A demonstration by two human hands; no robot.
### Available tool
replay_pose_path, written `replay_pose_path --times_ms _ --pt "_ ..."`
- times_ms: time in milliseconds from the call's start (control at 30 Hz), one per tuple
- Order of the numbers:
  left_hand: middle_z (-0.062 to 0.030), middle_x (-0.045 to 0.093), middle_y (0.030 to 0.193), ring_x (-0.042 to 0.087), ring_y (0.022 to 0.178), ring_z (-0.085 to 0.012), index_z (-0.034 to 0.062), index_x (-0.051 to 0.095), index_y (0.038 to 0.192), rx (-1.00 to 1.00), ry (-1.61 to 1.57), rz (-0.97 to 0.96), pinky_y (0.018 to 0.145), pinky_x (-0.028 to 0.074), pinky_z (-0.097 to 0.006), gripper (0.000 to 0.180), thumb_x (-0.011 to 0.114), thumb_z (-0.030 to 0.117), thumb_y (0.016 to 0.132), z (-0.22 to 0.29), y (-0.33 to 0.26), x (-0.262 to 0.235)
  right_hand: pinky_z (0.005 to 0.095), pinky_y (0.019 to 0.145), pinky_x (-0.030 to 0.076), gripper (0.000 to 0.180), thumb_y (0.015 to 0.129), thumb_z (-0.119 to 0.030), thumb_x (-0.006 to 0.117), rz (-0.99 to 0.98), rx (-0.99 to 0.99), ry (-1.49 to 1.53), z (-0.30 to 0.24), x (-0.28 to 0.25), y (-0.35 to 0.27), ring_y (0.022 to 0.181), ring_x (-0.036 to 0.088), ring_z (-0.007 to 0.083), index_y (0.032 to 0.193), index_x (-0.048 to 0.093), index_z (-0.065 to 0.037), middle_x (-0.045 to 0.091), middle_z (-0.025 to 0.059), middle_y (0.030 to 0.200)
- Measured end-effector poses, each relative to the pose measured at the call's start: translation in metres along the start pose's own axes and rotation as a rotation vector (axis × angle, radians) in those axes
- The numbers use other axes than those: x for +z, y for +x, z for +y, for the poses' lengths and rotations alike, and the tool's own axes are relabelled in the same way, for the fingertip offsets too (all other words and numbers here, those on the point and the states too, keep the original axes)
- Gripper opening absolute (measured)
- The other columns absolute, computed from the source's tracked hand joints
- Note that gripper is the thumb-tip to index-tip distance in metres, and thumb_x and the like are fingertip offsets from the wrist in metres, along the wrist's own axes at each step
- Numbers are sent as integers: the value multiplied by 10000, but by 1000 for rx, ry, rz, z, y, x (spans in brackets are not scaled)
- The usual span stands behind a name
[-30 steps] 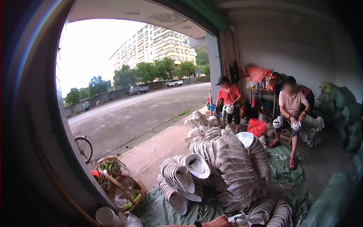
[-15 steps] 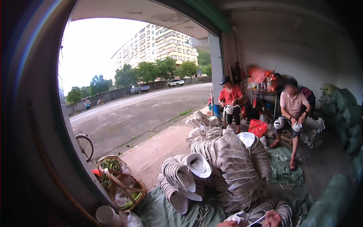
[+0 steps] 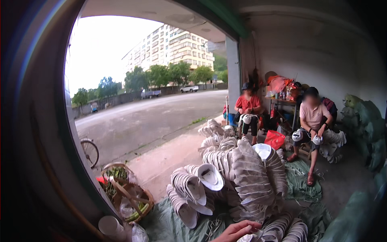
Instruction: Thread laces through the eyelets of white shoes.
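My left hand [image 3: 238, 231] reaches in from the lower edge with its fingers drawn together, pointing right. The fingertips close on the edge of a white shoe upper [image 3: 246, 238], which is largely cut off by the frame's lower rim. My right hand is out of view. Just right of my left hand lie nested rows of the same pale uppers [image 3: 296, 232]. Beyond it rises a tall heap of stacked uppers [image 3: 253, 177], and one white upper [image 3: 211, 176] tops a smaller stack at its left.
Green sheeting [image 3: 169, 220] lies beneath the stacks. A wicker basket [image 3: 150, 201] with greens and a white bucket [image 3: 109, 226] stand at left. Two seated people [image 3: 246, 105] handle white uppers beyond the heap, near a red bag [image 3: 274, 139]. Green sacks [image 3: 365, 121] line the right wall.
My left hand has come further into view and risen slightly. The right hand, earlier beside it with a white cord stretched between them, has left the frame. The view has shifted slightly.
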State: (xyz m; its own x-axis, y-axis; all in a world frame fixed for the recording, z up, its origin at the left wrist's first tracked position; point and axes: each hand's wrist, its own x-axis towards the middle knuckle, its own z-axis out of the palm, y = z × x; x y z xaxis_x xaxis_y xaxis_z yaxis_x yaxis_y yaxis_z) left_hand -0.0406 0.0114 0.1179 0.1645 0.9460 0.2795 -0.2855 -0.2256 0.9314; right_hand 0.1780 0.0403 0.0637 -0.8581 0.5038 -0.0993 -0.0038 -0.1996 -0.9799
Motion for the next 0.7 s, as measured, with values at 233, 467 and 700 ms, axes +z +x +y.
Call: replay_pose_path --times_ms 233,467,700 --pt "-214 596 1055 551 994 -305 -46 625 1082 881 131 -406 851 437 -386 554 439 456 939 142 -39 12 315 618 416 207 855 -175 601 97 139 -21 59 -36 -10 747 509 193 1035 583 -74 544 107 917" --pt "-260 587 1072 549 909 -282 -18 677 991 1281 -80 -330 793 433 -372 421 456 339 954 132 -34 14 219 480 359 102 853 -82 580 196 35 0 18 0 5 552 457 93 949 570 -48 534 29 713" --pt "-112 603 1041 569 974 -227 24 600 1084 31 234 -37 859 435 -335 209 497 133 938 40 -34 0 163 433 326 52 865 -19 572 266 -49 -35 15 1 -8 484 417 7 906 572 -52 522 -50 618"
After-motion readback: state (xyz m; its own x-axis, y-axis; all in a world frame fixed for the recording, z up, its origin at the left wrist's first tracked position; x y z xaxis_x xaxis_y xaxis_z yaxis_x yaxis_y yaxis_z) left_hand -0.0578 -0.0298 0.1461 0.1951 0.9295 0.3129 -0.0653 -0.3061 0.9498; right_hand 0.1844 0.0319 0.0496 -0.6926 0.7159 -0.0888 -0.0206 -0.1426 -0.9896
